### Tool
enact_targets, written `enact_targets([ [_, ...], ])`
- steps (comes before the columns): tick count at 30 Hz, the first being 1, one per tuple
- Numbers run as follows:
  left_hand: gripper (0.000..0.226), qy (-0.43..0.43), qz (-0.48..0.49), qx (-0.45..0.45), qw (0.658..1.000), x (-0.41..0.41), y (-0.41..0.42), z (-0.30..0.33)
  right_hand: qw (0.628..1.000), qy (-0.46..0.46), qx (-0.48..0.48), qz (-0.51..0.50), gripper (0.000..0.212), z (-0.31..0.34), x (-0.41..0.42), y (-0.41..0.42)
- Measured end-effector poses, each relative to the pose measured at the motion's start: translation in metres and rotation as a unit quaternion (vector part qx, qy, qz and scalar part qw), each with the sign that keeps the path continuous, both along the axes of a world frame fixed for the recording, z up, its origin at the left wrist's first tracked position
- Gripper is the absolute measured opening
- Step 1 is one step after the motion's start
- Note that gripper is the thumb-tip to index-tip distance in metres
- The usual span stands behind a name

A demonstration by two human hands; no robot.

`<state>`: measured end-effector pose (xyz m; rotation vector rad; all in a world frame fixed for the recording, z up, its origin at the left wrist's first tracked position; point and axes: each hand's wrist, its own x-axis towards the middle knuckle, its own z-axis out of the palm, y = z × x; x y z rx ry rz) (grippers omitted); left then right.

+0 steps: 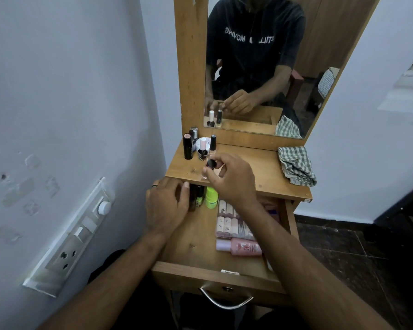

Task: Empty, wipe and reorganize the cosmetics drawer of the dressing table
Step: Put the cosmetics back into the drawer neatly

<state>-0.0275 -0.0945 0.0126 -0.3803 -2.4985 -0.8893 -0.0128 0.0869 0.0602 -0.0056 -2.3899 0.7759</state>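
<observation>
one desk (267, 173) | one open drawer (196, 244) under both hands | one cloth (296, 166) right of right hand | right hand (229, 179) pinching one small bottle (207, 169) | left hand (167, 206) fingers curled, in drawer by two green bottles (211, 197)

A white switchboard (72, 236) is mounted on the pale wall (57, 91) above dark floor tiles (358, 253).

Bottles (202, 148) left and cloth (296, 165) right on tabletop (255, 167) above drawer (196, 236).

Matt wooden drawer (191, 244) (shiny metal handle (225, 302)).
</observation>
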Motion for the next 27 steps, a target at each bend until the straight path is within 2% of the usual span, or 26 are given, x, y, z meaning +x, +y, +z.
enact_targets([
  [4, 0.018, 0.028, -0.007, 0.120, 0.992, -0.003, 0.001, 0.010, 0.997, 0.063, -0.008, 0.044, 0.019, -0.036, 0.030, -0.007],
  [8, 0.016, 0.047, -0.002, 0.163, 0.985, -0.011, 0.005, 0.019, 0.995, 0.058, 0.014, 0.074, 0.025, -0.054, 0.038, -0.007],
  [13, 0.036, 0.046, -0.002, 0.154, 0.987, -0.031, 0.015, 0.025, 0.995, -0.042, 0.032, 0.086, 0.032, -0.069, 0.033, -0.010],
  [20, 0.068, -0.048, 0.006, 0.173, 0.984, -0.059, 0.032, 0.033, 0.977, -0.163, 0.089, 0.103, 0.034, -0.084, 0.030, -0.014],
  [27, 0.071, -0.081, 0.018, 0.116, 0.990, -0.075, 0.036, 0.031, 0.970, -0.209, 0.083, 0.093, 0.039, -0.084, 0.026, -0.021],
])
